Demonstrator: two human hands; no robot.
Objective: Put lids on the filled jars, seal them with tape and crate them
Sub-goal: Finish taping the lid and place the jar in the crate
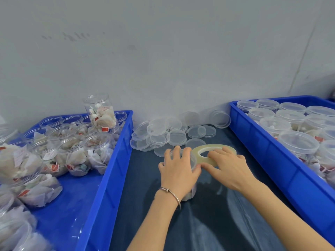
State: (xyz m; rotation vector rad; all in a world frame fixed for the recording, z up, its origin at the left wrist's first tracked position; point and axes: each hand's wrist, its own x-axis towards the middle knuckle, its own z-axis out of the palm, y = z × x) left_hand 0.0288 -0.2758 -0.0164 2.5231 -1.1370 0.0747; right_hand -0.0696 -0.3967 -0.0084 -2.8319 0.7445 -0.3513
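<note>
Both hands work on one clear plastic jar [189, 193] standing on the dark blue table top [208, 223] between two crates. Spread over the jar's clear lid [193, 157], the left hand [178, 169] curls its fingers down round the rim and grips it. Just right of it, the right hand [229, 169] holds a yellowish ring-shaped roll of clear tape [204, 150] against the lid's edge, fingers over the roll and thumb pointing at the jar; whether tape has been laid on cannot be made out. Most of the jar is hidden under the left hand and wrist, which wears a thin metal bracelet [171, 192].

At the far side of the table lies a heap of loose clear round lids [163, 133], overlapping too much to count exactly, roughly twenty. On the left, a blue plastic crate [116, 160] holds open jars filled with white sachets, one standing atop the others; the frame edge cuts several off. On the right, a second blue plastic crate [272, 151] holds lidded jars, about a dozen visible, more cut off.
</note>
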